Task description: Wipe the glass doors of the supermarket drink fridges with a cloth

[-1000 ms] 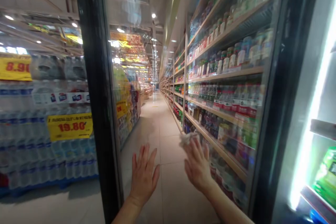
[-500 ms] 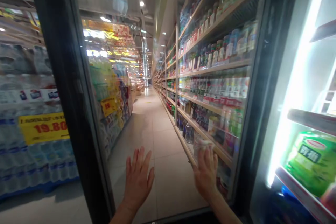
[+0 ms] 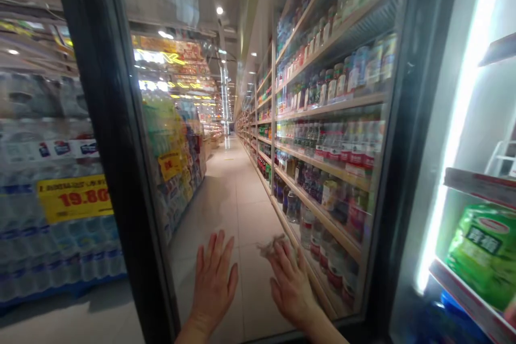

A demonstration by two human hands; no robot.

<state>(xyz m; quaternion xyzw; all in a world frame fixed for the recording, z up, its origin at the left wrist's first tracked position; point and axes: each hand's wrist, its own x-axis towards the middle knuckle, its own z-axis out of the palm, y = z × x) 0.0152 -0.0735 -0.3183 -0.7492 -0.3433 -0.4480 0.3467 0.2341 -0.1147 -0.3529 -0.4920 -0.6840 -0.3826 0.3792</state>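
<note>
A tall glass door (image 3: 209,188) in a black frame (image 3: 108,134) stands in front of me. My left hand (image 3: 213,279) lies flat near the lower left of the pane with its fingers stretched out, holding nothing. To its right, my right hand (image 3: 292,282) presses a crumpled greyish cloth (image 3: 271,246) against the pane. Most of the cloth is hidden under the fingers; a loose edge sticks out past the fingertips.
Through the glass run shelves of bottled drinks (image 3: 322,150) and a tiled aisle (image 3: 229,183). Stacked water bottles (image 3: 60,236) with a yellow price sign (image 3: 74,199) stand at left. At right, a lit cooler shelf (image 3: 475,188) and a green package (image 3: 484,252) are close by.
My right hand has slid left across the glass with the cloth, nearer my left hand. My left hand stays almost in place, and the view has shifted slightly.
</note>
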